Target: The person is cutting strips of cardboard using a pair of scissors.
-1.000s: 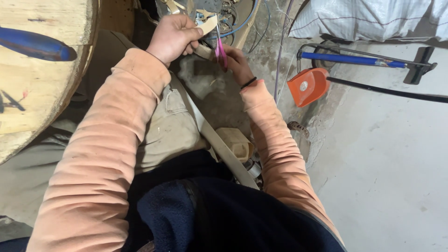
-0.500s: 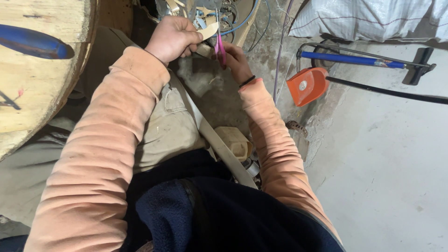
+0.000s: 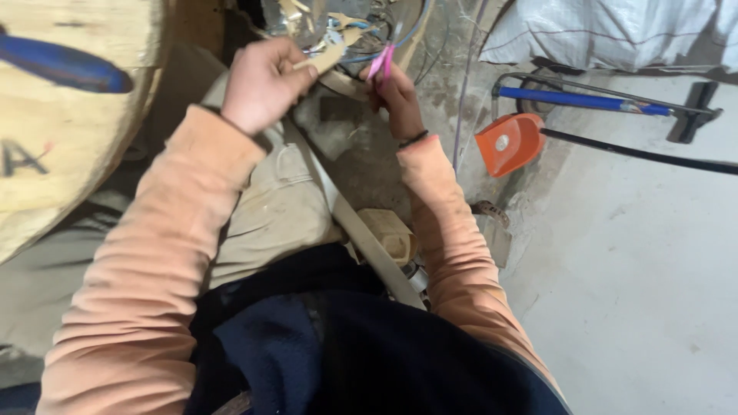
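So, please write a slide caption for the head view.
Left hand holds a beige strip; right hand grips a pink tool.

Dusty grey concrete floor, big wooden cable spool at left.

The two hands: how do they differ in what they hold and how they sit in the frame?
The left hand grips a pale, flat strip, while the right hand pinches a pink-handled tool. The left hand shows its back with fingers curled; the right hand is narrower in view and wears a dark wristband. Both are bare, emerge from peach sleeves and meet at the tangle of wires.
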